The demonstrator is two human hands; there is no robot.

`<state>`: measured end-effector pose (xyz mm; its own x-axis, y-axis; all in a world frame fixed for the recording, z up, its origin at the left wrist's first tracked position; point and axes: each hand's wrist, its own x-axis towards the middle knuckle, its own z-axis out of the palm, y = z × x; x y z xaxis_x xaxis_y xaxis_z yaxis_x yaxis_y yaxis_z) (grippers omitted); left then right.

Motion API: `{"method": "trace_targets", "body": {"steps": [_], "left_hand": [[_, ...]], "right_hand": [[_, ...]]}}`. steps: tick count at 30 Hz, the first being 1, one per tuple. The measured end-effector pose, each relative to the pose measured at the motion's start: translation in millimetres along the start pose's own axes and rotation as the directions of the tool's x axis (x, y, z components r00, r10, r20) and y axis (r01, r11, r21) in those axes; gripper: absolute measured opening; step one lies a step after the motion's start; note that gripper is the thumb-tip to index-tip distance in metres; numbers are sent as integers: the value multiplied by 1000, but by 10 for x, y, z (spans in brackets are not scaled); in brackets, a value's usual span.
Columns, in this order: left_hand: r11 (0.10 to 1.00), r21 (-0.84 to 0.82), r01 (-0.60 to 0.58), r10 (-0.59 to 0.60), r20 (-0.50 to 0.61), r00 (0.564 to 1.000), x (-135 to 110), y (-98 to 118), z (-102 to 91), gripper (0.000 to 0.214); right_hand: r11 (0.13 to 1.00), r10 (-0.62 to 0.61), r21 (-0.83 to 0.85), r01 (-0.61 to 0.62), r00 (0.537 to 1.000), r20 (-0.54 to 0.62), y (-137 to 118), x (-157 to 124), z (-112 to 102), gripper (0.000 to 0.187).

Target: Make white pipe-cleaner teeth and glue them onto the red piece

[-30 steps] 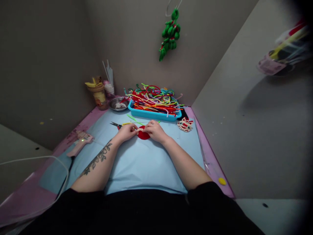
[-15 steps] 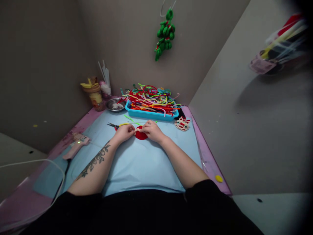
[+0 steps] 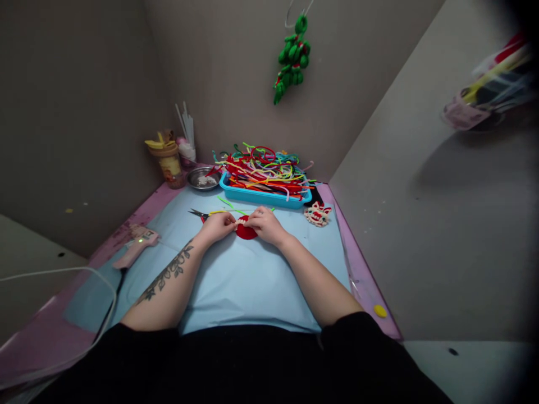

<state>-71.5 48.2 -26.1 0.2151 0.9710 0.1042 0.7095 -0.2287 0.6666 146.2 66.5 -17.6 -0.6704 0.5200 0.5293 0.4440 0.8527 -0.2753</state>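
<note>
A round red fuzzy disc [image 3: 247,231] lies on the blue cloth between my hands. Across its upper part runs a cream, bumpy strip [image 3: 241,221], like bent pipe cleaner. My left hand [image 3: 219,226] pinches the strip's left end at the disc's edge. With fingers closed, my right hand [image 3: 264,225] grips the strip's right part over the disc; its fingertips hide that end. Just behind my left hand lie pliers or scissors [image 3: 197,214] with dark blades and red handles. Green pipe cleaner pieces [image 3: 236,210] rest beyond the disc.
A blue tray [image 3: 265,197] heaped with coloured pipe cleaners stands at the back, beside a metal bowl [image 3: 202,179]. A pink glue gun [image 3: 137,247] with its cord lies left. A cream-and-red lion-like face [image 3: 317,215] lies right. A yellow disc [image 3: 379,311] sits near the right edge.
The whole view has shifted slightly, so everything appears a little further right. Both hands keep their hold on the cream strip, with hardly any movement of the fingers.
</note>
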Motion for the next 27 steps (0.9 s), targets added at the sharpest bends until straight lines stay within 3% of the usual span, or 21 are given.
{"method": "trace_targets", "body": {"steps": [13,22,27], "left_hand": [[1000,-28,-4,4,-3,1000,4,-14,13,21],[1000,-11,-10,10,-3,1000,-2,-14,21,18],[1000,4,-7,7,-4,1000,-12,-1,10,19]], "right_hand": [[999,15,39,-14,999,-30,5,-10,14,25],[981,150,128,-145,988,-33,-43,11,-15,27],[980,164,119,-161,986,-20,-58,17,-24,23]]}}
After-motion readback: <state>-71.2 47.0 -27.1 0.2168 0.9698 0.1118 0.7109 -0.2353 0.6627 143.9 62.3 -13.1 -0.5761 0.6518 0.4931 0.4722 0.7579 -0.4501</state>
